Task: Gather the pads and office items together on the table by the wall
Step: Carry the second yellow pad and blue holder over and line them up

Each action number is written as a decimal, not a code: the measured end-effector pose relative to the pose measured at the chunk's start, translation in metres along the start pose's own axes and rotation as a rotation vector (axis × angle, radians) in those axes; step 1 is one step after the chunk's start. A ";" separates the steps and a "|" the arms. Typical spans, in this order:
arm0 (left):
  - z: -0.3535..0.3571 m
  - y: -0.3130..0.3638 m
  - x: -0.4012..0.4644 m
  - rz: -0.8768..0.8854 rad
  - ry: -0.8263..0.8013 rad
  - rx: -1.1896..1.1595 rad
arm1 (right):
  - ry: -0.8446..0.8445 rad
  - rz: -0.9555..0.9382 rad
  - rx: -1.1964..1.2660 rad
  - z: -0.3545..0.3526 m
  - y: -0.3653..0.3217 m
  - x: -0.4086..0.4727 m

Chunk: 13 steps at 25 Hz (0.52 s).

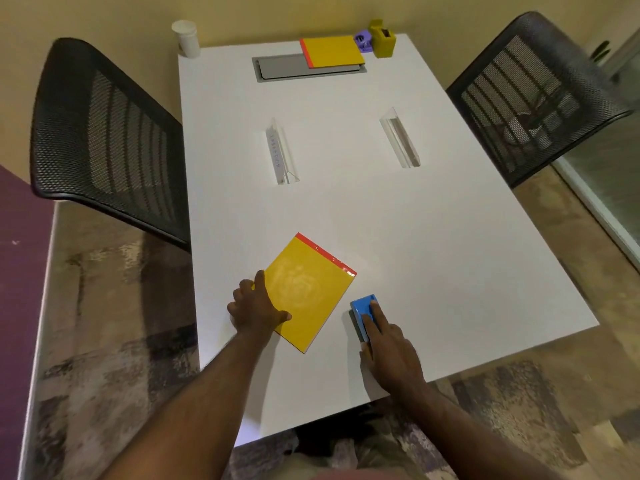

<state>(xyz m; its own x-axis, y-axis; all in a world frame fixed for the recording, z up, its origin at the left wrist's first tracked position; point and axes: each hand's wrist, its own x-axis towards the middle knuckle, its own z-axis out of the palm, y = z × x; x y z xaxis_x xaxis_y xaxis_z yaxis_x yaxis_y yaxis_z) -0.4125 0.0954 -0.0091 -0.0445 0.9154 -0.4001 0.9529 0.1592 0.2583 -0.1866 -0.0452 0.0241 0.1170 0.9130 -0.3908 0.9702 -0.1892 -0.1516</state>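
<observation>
Left hand (254,308) grasping near yellow pad (308,296) on worktop (415,237), right hand (389,344) fingers flat on blue stapler (363,311), stapler partly hidden, clear prism's (281,154) lettering illegible.

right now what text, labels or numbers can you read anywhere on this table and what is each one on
Left clear name bar: one line of spaced capital letters along its face, too blurred to read.
Near yellow pad: a faint pale emblem on the cover, no legible words.
Right clear bar, far yellow pad, blue stapler, purple item: no text visible.
</observation>
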 end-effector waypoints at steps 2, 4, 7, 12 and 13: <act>-0.004 0.002 0.005 -0.041 -0.021 0.027 | 0.013 0.017 -0.002 -0.002 0.003 -0.002; -0.006 0.003 0.009 -0.070 -0.042 0.029 | 0.020 0.040 0.001 -0.004 0.008 -0.006; -0.007 0.005 0.013 -0.091 -0.050 0.011 | 0.026 0.074 -0.004 -0.002 0.015 -0.011; -0.011 0.005 0.016 -0.077 -0.042 0.009 | 0.020 0.102 0.010 0.006 0.021 -0.017; -0.012 0.005 0.015 -0.071 -0.043 -0.003 | 0.023 0.103 0.013 0.007 0.021 -0.017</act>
<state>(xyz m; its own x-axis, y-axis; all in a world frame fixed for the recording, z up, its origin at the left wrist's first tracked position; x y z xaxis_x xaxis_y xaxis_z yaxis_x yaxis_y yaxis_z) -0.4117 0.1143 -0.0033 -0.0984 0.8850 -0.4550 0.9468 0.2241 0.2311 -0.1698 -0.0670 0.0214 0.2206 0.8965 -0.3843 0.9500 -0.2867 -0.1233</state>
